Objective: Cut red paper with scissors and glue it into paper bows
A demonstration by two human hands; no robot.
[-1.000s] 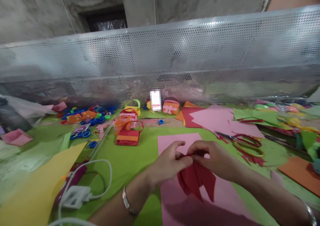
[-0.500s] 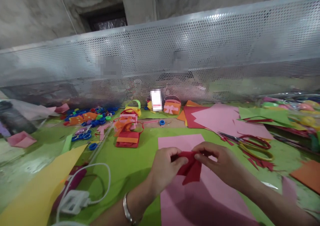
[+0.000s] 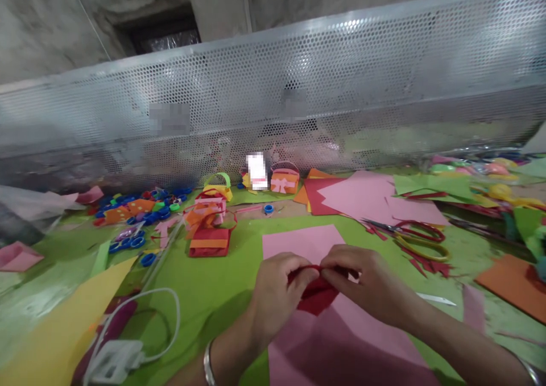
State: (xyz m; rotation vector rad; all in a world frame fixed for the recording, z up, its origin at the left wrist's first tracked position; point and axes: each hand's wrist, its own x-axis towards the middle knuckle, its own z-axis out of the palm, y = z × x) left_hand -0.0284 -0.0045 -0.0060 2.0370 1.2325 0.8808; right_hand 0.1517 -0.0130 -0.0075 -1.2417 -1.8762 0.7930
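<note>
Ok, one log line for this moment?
left hand: pinching red paper | right hand: pinching same paper | below: pink sheet | right side: scissors, untouched

left hand (image 3: 277,295) + right hand (image 3: 362,281): pinching red paper (image 3: 316,296) | pink sheet (image 3: 336,340) beneath | scissors (image 3: 412,235) on right

My left hand (image 3: 275,295) and right hand (image 3: 367,278) are bare, my forearms (image 3: 452,330) too. I wear a narrow, shiny silver bracelet (image 3: 208,364) on the left, smooth and curved, and a silvery band (image 3: 529,370) on the right, partly out of view.
</note>
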